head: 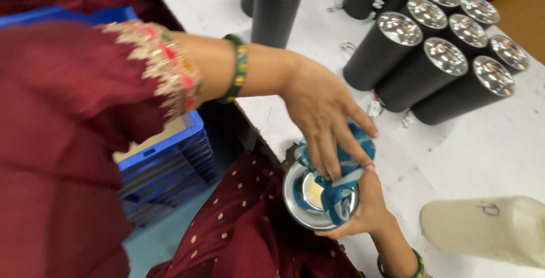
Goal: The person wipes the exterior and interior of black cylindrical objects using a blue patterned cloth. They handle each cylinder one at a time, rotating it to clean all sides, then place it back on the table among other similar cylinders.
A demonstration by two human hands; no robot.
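While cloth (340, 184) hides reflector (304, 196), hands (323, 113) overlap

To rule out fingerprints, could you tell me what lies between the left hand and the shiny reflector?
A bunched blue cloth separates left hand from reflector, in the head view.

A white table (488, 153) carries black cylinder lamps (431, 68) clustered at its far side, with a cream bottle (488, 227) lying nearer.
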